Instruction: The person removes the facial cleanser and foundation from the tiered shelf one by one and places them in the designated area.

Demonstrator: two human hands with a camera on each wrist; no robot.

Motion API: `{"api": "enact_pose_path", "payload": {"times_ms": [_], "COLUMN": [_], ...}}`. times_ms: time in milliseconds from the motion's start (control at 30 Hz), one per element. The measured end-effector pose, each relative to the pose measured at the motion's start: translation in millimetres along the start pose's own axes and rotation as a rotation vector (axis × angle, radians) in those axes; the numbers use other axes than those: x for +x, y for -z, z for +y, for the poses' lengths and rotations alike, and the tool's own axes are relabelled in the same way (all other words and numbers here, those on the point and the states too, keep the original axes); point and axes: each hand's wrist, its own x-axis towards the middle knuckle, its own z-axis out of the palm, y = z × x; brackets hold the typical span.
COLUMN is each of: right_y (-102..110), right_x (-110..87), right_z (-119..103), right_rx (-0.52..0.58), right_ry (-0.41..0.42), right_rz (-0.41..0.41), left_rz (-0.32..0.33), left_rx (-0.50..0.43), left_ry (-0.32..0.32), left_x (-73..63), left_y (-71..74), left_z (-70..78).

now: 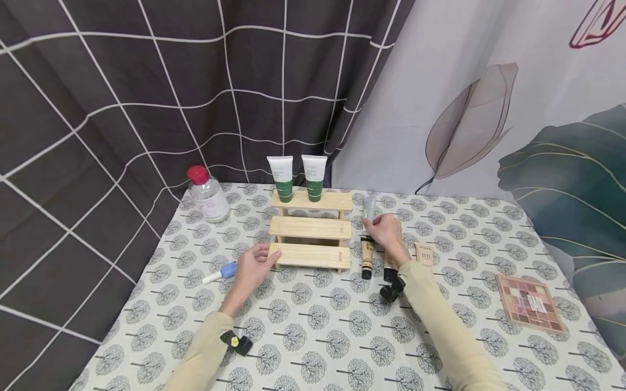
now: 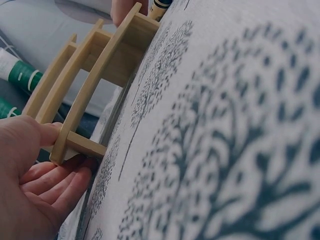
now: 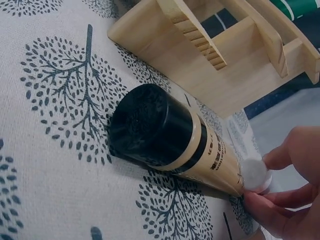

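My left hand [image 1: 251,271] grips the left end of the lowest step of a three-tier wooden rack [image 1: 310,228], thumb on top and fingers beneath, as the left wrist view shows. Two green-and-white squeeze tubes [image 1: 282,179] stand on their caps on the top tier. To the right of the rack, my right hand [image 1: 388,233] pinches the white cap [image 3: 255,175] of a pale translucent squeeze tube [image 1: 369,208] between thumb and fingers. Just in front of that hand lies a beige tube with a black cap [image 1: 367,256]. A second black-capped tube [image 1: 389,267] is partly hidden by the right wrist.
A beige BB cream tube [image 1: 424,254] lies right of the right forearm. Farther right is an eyeshadow palette [image 1: 530,302]. At the back left stands a clear bottle with a red cap [image 1: 210,198]. A blue-and-white item [image 1: 227,270] lies beside the left hand.
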Motion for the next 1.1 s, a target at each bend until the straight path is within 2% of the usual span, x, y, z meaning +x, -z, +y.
{"api": "enact_pose_path", "payload": {"times_ms": [133,300,467,600,767,967,1100], "right_y": [1.0,3.9,11.9,20.7,28.1,28.6,24.6], "right_x": [-1.8,-2.5,-5.8,-7.4,-9.1,-17.5,-23.1], "right_z": [0.6,2.9,-3.1,-16.5,-38.5,-69.5,-86.5], "right_rx": [0.013,0.007,0.032,0.072,0.203,0.359,0.38], "right_ry": [-0.019,0.007,0.071,0.157,0.224,0.312,0.372], "right_rz": [-0.008,0.002,0.069,0.139,0.172,0.165,0.132], "left_rz": [-0.002,0.005,0.005,0.004,0.007,0.009,0.005], "left_rx": [-0.002,0.01,0.003,0.004,0.008,0.009,0.013], "left_ry": [-0.001,-0.011,-0.014,-0.007,-0.002,-0.008,-0.015], "left_x": [0.0,0.3,-0.3,0.3,0.9,0.5,0.7], "left_y": [-0.6,-1.2,-1.3,-1.5,-1.3,-1.4,-2.0], "left_z": [-0.4,-2.0,-1.6,-1.4,-2.0,-2.7,-3.0]}}
